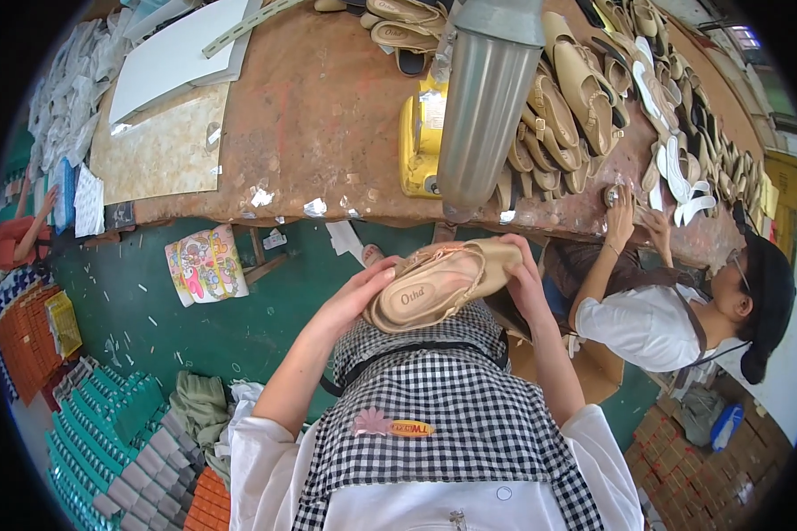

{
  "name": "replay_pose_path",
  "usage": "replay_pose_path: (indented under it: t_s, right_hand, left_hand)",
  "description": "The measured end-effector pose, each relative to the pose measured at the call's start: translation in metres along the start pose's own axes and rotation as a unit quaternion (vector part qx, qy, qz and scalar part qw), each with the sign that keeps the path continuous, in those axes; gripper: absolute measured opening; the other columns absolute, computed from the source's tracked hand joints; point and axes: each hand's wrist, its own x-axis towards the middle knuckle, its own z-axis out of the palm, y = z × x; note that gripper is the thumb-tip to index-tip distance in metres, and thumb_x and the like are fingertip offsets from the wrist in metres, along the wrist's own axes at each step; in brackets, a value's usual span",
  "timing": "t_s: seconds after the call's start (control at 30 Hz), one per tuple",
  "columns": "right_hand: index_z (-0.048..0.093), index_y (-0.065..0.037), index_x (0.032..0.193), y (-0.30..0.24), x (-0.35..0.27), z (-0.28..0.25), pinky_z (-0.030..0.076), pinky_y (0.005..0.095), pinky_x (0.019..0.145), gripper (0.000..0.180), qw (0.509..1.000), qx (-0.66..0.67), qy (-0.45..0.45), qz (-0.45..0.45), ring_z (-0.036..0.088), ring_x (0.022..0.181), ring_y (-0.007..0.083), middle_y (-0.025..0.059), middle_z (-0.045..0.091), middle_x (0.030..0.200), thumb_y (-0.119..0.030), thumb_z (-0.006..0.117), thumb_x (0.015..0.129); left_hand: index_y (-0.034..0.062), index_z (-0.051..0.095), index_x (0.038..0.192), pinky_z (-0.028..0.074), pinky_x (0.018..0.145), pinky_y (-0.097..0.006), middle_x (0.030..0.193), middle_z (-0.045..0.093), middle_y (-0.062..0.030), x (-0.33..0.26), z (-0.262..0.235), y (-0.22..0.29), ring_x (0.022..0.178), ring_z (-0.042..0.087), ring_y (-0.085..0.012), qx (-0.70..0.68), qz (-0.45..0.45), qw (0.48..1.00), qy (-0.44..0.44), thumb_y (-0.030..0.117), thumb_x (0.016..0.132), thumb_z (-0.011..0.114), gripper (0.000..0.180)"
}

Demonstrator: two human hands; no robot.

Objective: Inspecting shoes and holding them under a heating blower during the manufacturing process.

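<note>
A beige flat shoe (pixel 434 283) is held between both hands over my checked apron (pixel 443 416), its insole facing up. My left hand (pixel 359 292) grips the heel end. My right hand (pixel 521 279) wraps the toe end. The shoe hangs just in front of the brown worktable (pixel 319 115).
A metal cylinder (pixel 487 97) and a yellow tool (pixel 416 133) stand on the table, with several beige shoes (pixel 576 88) and white sandals (pixel 682 168) to the right. A seated person (pixel 682 310) works at the right. Green and grey boxes (pixel 115 434) are stacked on the floor at left.
</note>
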Motion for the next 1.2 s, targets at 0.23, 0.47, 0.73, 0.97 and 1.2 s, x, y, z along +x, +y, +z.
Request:
replay_pose_path:
  t_s: [0.23, 0.47, 0.73, 0.97, 1.2]
  right_hand:
    - [0.035, -0.005, 0.126, 0.008, 0.044, 0.03, 0.024, 0.032, 0.104, 0.055, 0.991, 0.114, -0.065, -0.008, 0.032, 0.125, 0.0224, 0.0124, 0.037, 0.133, -0.006, 0.044, 0.071]
    - [0.019, -0.008, 0.139, 0.029, 0.035, 0.017, 0.035, 0.0334, 0.096, 0.054, 0.995, 0.002, 0.089, 0.032, 0.045, 0.114, 0.0206, 0.0117, 0.037, 0.134, -0.025, 0.042, 0.093]
    - [0.041, -0.001, 0.128, 0.025, -0.003, 0.014, 0.047, 0.0265, 0.078, 0.043, 0.995, -0.036, 0.048, 0.076, 0.057, 0.09, 0.0148, 0.0086, 0.057, 0.108, -0.022, 0.048, 0.091]
    - [0.053, 0.004, 0.105, 0.02, -0.021, 0.06, 0.05, 0.0244, 0.063, 0.027, 0.963, -0.27, -0.004, 0.012, 0.06, 0.074, 0.0134, 0.0068, 0.062, 0.087, -0.018, 0.05, 0.09]
    - [0.053, 0.0, 0.106, 0.003, -0.054, -0.003, 0.051, 0.0241, 0.056, 0.024, 0.972, -0.116, 0.205, 0.02, 0.062, 0.068, 0.0144, 0.007, 0.061, 0.084, -0.018, 0.046, 0.092]
  left_hand:
    - [0.002, 0.016, 0.138, 0.034, 0.1, -0.031, 0.131, 0.039, -0.0108, -0.014, 0.009, -0.015, 0.119, 0.041, -0.0193, -0.062, -0.048, 0.995, -0.062, 0.022, 0.077, 0.066, 0.082]
    - [-0.0014, 0.019, 0.136, 0.033, 0.099, -0.03, 0.129, 0.041, -0.0128, -0.014, 0.024, -0.029, 0.117, 0.042, -0.0196, -0.023, 0.142, 0.979, 0.142, 0.007, 0.07, 0.067, 0.082]
    - [-0.0009, 0.017, 0.136, 0.042, 0.091, -0.032, 0.121, 0.05, -0.019, -0.018, 0.033, -0.005, 0.108, 0.053, -0.0249, 0.153, 0.21, 0.912, 0.316, 0.013, 0.065, 0.069, 0.09]
    - [0.0023, 0.019, 0.136, 0.041, 0.092, -0.033, 0.122, 0.049, -0.0175, -0.015, 0.056, -0.012, 0.11, 0.051, -0.0243, 0.177, 0.218, 0.922, 0.265, 0.012, 0.066, 0.069, 0.087]
    - [-0.0025, 0.022, 0.135, 0.036, 0.097, -0.03, 0.126, 0.044, -0.0159, -0.013, 0.046, 0.002, 0.116, 0.044, -0.0209, 0.141, 0.216, 0.928, 0.269, 0.006, 0.068, 0.062, 0.079]
